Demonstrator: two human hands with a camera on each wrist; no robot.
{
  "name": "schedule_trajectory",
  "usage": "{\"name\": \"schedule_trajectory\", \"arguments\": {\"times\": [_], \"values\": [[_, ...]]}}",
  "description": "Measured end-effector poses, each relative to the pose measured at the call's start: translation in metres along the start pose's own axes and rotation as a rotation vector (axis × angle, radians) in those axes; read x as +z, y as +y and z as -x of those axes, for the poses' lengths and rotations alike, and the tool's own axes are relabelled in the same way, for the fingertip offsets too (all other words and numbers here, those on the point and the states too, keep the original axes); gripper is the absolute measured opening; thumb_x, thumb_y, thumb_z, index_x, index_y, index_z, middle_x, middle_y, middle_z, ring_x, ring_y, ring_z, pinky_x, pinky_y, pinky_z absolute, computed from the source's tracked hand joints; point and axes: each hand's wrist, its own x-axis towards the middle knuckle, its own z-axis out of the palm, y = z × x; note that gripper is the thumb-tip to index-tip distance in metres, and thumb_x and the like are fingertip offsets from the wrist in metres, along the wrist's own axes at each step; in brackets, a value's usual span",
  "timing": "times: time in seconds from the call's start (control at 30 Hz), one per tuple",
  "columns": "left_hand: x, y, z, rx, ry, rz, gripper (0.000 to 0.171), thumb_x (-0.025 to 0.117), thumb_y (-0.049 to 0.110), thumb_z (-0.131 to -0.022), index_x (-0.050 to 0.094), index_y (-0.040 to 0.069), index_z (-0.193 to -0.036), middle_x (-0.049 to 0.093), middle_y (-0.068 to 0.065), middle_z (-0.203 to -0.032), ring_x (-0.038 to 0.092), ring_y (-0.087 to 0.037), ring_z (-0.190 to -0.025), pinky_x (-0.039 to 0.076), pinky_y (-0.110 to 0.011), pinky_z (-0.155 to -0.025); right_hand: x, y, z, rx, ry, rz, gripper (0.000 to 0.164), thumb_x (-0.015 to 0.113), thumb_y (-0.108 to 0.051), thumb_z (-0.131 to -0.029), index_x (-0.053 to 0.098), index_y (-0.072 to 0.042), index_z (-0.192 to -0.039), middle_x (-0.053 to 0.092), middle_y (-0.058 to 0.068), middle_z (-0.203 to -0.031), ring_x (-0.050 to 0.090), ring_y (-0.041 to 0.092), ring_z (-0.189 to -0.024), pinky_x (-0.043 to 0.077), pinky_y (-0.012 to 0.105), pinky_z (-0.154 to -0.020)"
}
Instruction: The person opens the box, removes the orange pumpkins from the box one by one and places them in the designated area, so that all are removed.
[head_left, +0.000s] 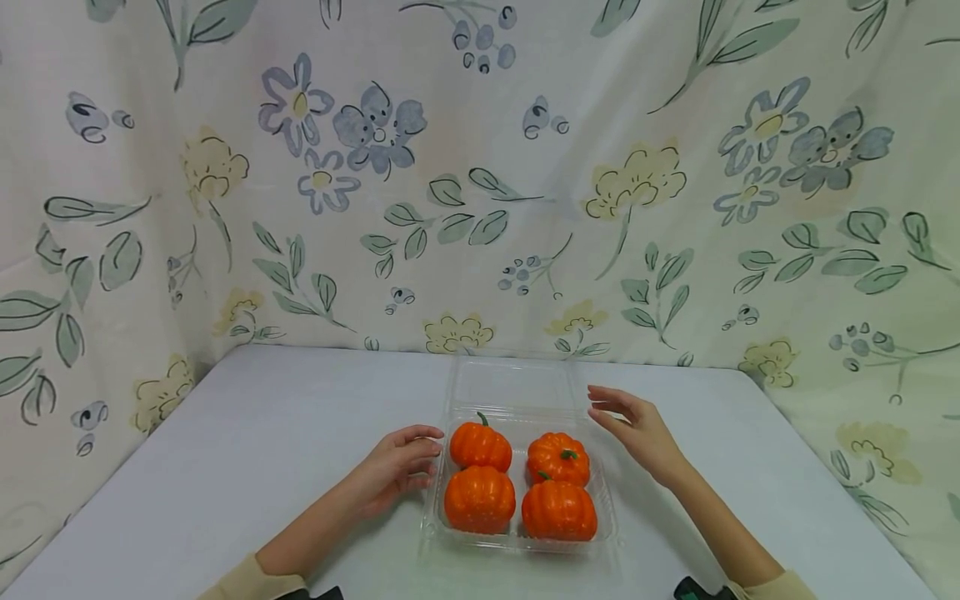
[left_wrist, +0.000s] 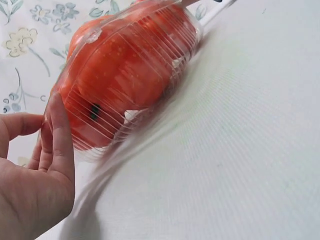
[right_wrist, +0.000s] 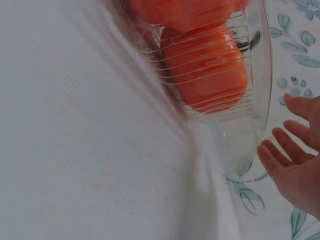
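Note:
A clear plastic clamshell box (head_left: 517,543) sits on the table, its transparent lid (head_left: 517,386) folded back on the far side. Inside it, small orange pumpkins form two rows: a back-left pumpkin (head_left: 480,447), a front-left pumpkin (head_left: 480,500), a back-right pumpkin (head_left: 558,460) and a front-right pumpkin (head_left: 559,512). My left hand (head_left: 396,468) has its fingertips right at the box's left rim, fingers fairly straight. On the other side, my right hand (head_left: 639,429) hovers near the lid's right edge with fingers extended and apart, holding nothing.
The box rests on a white-covered table (head_left: 315,417). A floral curtain (head_left: 450,250) hangs along the table's back and both sides. Black wrist gear (head_left: 701,589) shows at the bottom edge near the right sleeve.

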Motion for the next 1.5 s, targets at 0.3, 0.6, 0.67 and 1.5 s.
{"name": "schedule_trajectory", "arguments": {"times": [0.3, 0.6, 0.67, 1.5], "values": [[-0.002, -0.008, -0.003, 0.032, -0.031, 0.079, 0.037, 0.058, 0.016, -0.106, 0.05, 0.001, -0.139, 0.061, 0.0, -0.099, 0.059, -0.01, -0.077, 0.059, -0.019, -0.073, -0.003, -0.003, 0.007, -0.053, -0.052, -0.045, 0.046, 0.066, -0.014, -0.105, 0.056, 0.004, -0.146, 0.062, 0.028, -0.14, 0.063, 0.039, -0.126, 0.056, 0.02, -0.098], [-0.005, -0.014, -0.004, 0.053, -0.053, 0.105, 0.038, 0.058, 0.015, -0.106, 0.049, 0.002, -0.14, 0.064, 0.003, -0.098, 0.06, -0.009, -0.076, 0.059, -0.018, -0.074, -0.005, 0.003, 0.006, -0.115, -0.155, -0.095, 0.048, 0.069, -0.008, -0.101, 0.055, 0.006, -0.145, 0.06, 0.035, -0.138, 0.069, 0.028, -0.121, 0.054, 0.016, -0.095], [-0.005, -0.014, -0.003, 0.059, -0.06, 0.112, 0.036, 0.058, 0.015, -0.106, 0.049, 0.002, -0.139, 0.064, 0.003, -0.097, 0.06, -0.009, -0.076, 0.059, -0.018, -0.074, -0.006, 0.003, 0.006, -0.135, -0.18, -0.1, 0.049, 0.069, -0.006, -0.101, 0.054, 0.007, -0.146, 0.06, 0.036, -0.138, 0.069, 0.013, -0.118, 0.055, 0.017, -0.095], [-0.004, -0.015, -0.003, 0.053, -0.054, 0.104, 0.037, 0.056, 0.016, -0.108, 0.047, 0.002, -0.141, 0.064, 0.004, -0.096, 0.059, -0.009, -0.077, 0.059, -0.018, -0.076, 0.009, -0.008, 0.014, -0.278, -0.39, 0.16, 0.053, 0.081, -0.022, -0.093, 0.063, -0.005, -0.14, 0.063, 0.016, -0.14, 0.059, 0.039, -0.126, 0.058, 0.056, -0.097]]}}
